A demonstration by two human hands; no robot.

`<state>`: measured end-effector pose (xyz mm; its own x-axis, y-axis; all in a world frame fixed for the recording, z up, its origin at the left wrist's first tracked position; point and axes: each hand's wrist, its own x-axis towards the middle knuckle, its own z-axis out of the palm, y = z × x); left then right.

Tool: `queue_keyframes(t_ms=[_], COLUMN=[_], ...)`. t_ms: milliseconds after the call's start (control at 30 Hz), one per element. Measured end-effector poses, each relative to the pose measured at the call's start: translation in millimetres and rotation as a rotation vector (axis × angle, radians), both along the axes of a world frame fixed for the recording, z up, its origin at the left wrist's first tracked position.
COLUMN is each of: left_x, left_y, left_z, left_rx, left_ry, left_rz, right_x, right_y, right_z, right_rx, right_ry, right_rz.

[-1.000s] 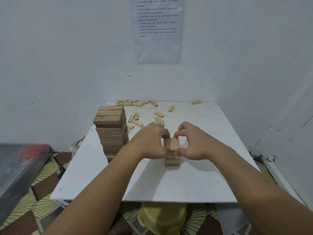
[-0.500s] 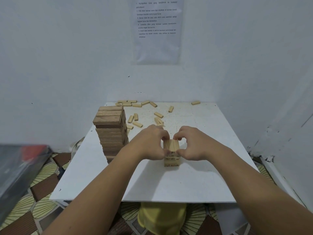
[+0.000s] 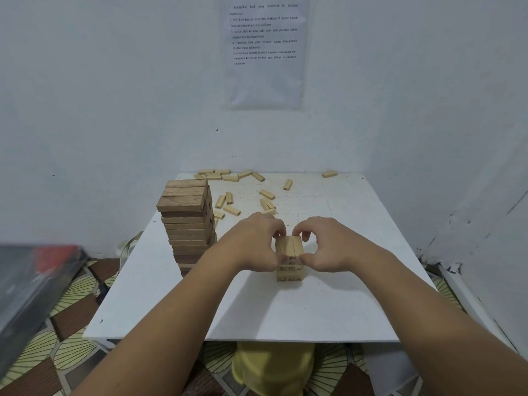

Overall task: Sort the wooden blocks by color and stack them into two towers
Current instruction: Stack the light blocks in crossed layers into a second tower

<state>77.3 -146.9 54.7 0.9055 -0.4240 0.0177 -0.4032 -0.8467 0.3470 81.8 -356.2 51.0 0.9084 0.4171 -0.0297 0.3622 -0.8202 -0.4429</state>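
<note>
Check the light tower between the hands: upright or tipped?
Upright: the light tower stands square on the table, left hand and right hand pinching its top layer.

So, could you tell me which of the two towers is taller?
The dark brown tower on the left: it stands many layers high, while the light tower beside it has only a few.

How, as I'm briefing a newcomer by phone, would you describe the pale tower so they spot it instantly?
On the white table, look right of the tall dark-brown tower. The pale tower is the short stack pinched between left hand and right hand; unlike the loose blocks scattered behind, it is layered.
</note>
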Motion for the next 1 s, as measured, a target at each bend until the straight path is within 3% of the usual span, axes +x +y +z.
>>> queue_keyframes(t_ms=[1000], left_x=[-2.7], left_y=[-5.4], left_z=[0.3], left_rx=[0.057], left_ry=[0.026], left_rz=[0.017], right_x=[-5.1], right_y=[10.9], right_z=[5.7], right_rx=[-0.102], right_ry=[0.011], right_rz=[-0.009])
